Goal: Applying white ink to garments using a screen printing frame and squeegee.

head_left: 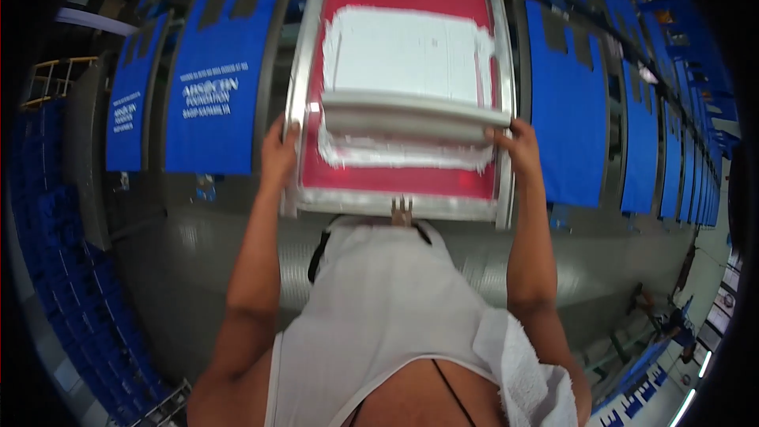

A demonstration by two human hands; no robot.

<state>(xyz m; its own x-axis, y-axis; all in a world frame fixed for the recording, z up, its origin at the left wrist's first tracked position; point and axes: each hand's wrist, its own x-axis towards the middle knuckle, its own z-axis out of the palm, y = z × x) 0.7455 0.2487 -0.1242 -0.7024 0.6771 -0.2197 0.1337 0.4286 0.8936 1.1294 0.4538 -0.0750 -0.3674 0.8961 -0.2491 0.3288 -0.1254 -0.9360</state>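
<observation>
I see the left hand with its grip clamped on the left edge of a metal frame. The grip of the right hand is closed on the right end of a grey bar, lying crosswise over white paste on red mesh, nearer the frame's near edge. Blue panels stand either side.
</observation>
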